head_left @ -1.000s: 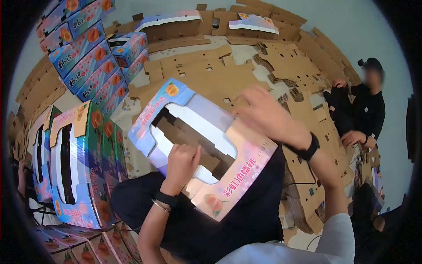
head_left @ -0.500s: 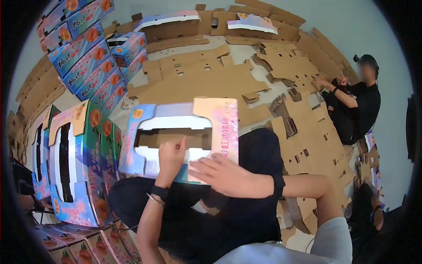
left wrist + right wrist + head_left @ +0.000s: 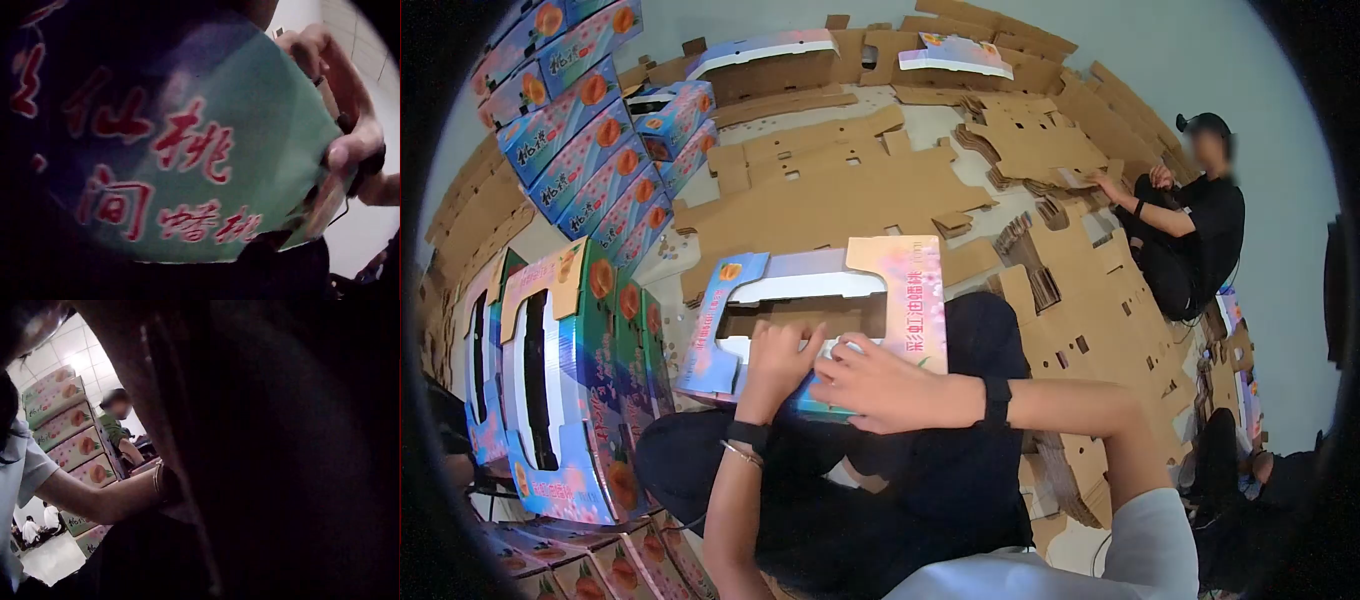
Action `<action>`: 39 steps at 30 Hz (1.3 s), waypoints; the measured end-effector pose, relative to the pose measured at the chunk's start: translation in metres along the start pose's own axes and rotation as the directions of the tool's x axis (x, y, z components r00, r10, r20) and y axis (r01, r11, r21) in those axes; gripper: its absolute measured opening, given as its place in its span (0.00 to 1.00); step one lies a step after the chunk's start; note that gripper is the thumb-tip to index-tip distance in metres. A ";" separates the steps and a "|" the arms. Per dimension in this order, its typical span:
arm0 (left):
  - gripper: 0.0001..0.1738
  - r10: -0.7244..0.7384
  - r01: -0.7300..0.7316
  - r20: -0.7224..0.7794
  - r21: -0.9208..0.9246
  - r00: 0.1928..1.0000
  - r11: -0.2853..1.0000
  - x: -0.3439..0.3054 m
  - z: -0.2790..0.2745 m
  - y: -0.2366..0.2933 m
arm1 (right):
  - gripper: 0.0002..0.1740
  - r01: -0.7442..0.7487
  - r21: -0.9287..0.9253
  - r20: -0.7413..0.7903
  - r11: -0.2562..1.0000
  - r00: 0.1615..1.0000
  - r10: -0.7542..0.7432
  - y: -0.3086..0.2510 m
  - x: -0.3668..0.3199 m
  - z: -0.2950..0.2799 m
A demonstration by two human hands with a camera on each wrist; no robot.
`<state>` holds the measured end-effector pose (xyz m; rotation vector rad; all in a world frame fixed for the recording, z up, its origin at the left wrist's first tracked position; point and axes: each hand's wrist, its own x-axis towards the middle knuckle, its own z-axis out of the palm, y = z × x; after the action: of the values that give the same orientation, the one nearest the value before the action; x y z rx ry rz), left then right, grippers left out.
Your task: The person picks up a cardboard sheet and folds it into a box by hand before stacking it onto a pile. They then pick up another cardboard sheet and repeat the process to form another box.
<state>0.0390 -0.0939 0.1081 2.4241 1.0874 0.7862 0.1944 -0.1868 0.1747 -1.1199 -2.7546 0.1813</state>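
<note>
Mostly flat cardboard (image 3: 830,205): brown slotted sheets across the floor
Box stack (image 3: 590,140): peach-printed, rectangular
Windowed carton (image 3: 917,290): on the lap (image 3: 990,350), glossy; body formed, near-edge closure unclear
Right hand (image 3: 885,388): thumb and bent fingers grip the near side
Left hand (image 3: 778,362): curled over the window rim, tips partly hidden

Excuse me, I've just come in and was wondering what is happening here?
A seated person has a printed peach box across their lap, its top with a wide cut-out. The left hand curls over the near edge of the cut-out, and the right hand grips the near side beside it. Standing boxes are at their left, flat cardboard covers much of the floor, and another person sits at the right.
</note>
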 end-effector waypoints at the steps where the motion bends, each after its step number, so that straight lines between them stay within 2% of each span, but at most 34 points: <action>1: 0.22 -0.004 0.004 -0.002 0.001 1.000 1.000 0.001 -0.001 -0.005 | 0.29 0.004 0.001 0.001 1.000 1.000 -0.004 0.001 -0.001 -0.003; 3: 0.25 -0.083 0.066 0.199 0.094 0.976 0.993 0.004 -0.004 -0.020 | 0.33 0.055 -0.060 0.094 0.997 0.994 -0.049 0.002 -0.005 -0.011; 5: 0.26 -0.127 0.115 0.199 0.073 0.972 0.991 -0.001 -0.008 -0.025 | 0.29 0.042 -0.046 0.141 0.998 0.989 -0.035 -0.001 -0.011 -0.020; 7: 0.28 -0.153 0.148 0.092 0.059 0.984 0.987 -0.005 -0.008 -0.031 | 0.23 0.022 -0.109 0.179 0.994 0.984 -0.003 -0.001 -0.016 -0.030; 8: 0.28 -0.152 0.148 0.091 0.055 0.984 0.987 -0.004 -0.007 -0.031 | 0.17 0.006 -0.137 0.163 0.991 0.986 0.016 -0.003 -0.018 -0.036; 11: 0.26 -0.166 0.155 0.100 0.113 0.981 0.982 -0.001 -0.012 -0.024 | 0.16 -0.014 -0.213 0.173 0.977 0.984 0.051 0.012 -0.024 -0.055; 13: 0.23 -0.022 0.021 -0.011 -0.047 1.000 0.999 0.002 -0.019 -0.018 | 0.13 -0.035 -0.258 0.143 0.965 0.987 0.074 0.026 -0.033 -0.069; 14: 0.23 -0.111 0.117 0.083 -0.077 0.990 0.990 0.002 -0.019 -0.022 | 0.12 -0.033 -0.283 0.156 0.959 0.984 0.080 0.030 -0.037 -0.077; 15: 0.23 -0.111 0.117 0.081 -0.078 0.991 0.990 0.004 -0.021 -0.019 | 0.11 -0.034 -0.303 0.171 0.952 0.981 0.089 0.033 -0.042 -0.083; 17: 0.23 -0.114 0.163 0.215 -0.225 0.970 0.961 0.008 -0.024 -0.009 | 0.13 -0.021 -0.367 0.239 0.930 0.964 0.116 0.034 -0.051 -0.090; 20: 0.23 -0.138 0.193 0.246 -0.216 0.959 0.957 0.011 -0.036 0.011 | 0.11 0.036 -0.458 0.261 0.888 0.961 0.095 0.035 -0.065 -0.092; 22: 0.22 -0.139 0.200 0.266 -0.219 0.954 0.955 0.008 -0.038 0.019 | 0.09 0.045 -0.530 0.189 0.847 0.980 0.067 0.039 -0.074 -0.094; 23: 0.22 -0.105 0.137 0.167 -0.196 0.980 0.971 0.006 -0.037 0.021 | 0.06 0.073 -0.517 0.150 0.853 0.989 0.007 0.045 -0.080 -0.096; 24: 0.22 -0.065 0.075 0.067 -0.164 0.996 0.984 0.003 -0.037 0.022 | 0.06 0.093 -0.567 0.168 0.818 0.986 0.004 0.053 -0.089 -0.100; 26: 0.23 -0.030 0.043 0.065 -0.201 0.997 0.979 -0.005 -0.041 0.024 | 0.08 0.161 -0.701 0.195 0.695 0.980 -0.030 0.060 -0.099 -0.109; 27: 0.23 0.004 0.012 0.063 -0.246 0.998 0.969 -0.008 -0.042 0.027 | 0.08 0.163 -0.704 0.196 0.692 0.980 -0.031 0.063 -0.099 -0.112; 29: 0.23 -0.064 0.154 0.363 -0.225 0.930 0.962 -0.006 -0.057 0.047 | 0.10 0.139 -0.778 0.100 0.612 0.990 -0.097 0.066 -0.101 -0.118; 30: 0.23 -0.033 0.131 0.317 -0.293 0.948 0.947 -0.009 -0.046 0.050 | 0.13 0.084 -0.812 0.107 0.578 0.994 0.005 0.068 -0.100 -0.121; 31: 0.23 -0.007 0.107 0.272 -0.355 0.962 0.929 -0.014 -0.031 0.052 | 0.13 0.083 -0.813 0.109 0.577 0.994 0.011 0.068 -0.096 -0.123; 33: 0.22 -0.032 0.151 0.323 -0.352 0.946 0.924 -0.018 -0.009 0.055 | 0.13 -0.213 -0.764 -0.104 0.610 0.972 0.209 0.066 -0.076 -0.124; 34: 0.22 -0.088 0.196 0.269 -0.408 0.959 0.891 -0.019 0.001 0.054 | 0.13 -0.213 -0.762 -0.105 0.611 0.972 0.209 0.059 -0.066 -0.123; 35: 0.22 -0.148 0.235 0.217 -0.465 0.965 0.854 -0.019 0.005 0.053 | 0.12 -0.275 -0.486 -0.163 0.829 0.961 0.224 0.046 -0.056 -0.121; 36: 0.21 -0.187 0.327 0.328 -0.447 0.926 0.833 -0.013 -0.001 0.052 | 0.12 -0.290 -0.150 -0.209 0.945 0.944 0.256 0.032 -0.048 -0.120; 37: 0.21 -0.192 0.330 0.328 -0.445 0.925 0.833 -0.013 0.005 0.044 | 0.16 -0.166 0.070 -0.194 0.984 0.965 0.177 0.015 -0.042 -0.121; 38: 0.22 -0.086 0.204 0.284 -0.417 0.955 0.886 -0.013 0.017 0.034 | 0.15 -0.041 0.099 -0.273 0.994 0.960 0.067 -0.007 -0.031 -0.126; 39: 0.22 -0.111 0.263 0.306 -0.515 0.945 0.816 -0.014 0.021 0.034 | 0.09 0.063 0.124 -0.408 0.990 0.913 -0.007 -0.032 -0.020 -0.139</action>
<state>0.0636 -0.1287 0.1051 1.8318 0.8338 0.5850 0.2142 -0.2164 0.3137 -0.9467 -2.3530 0.1115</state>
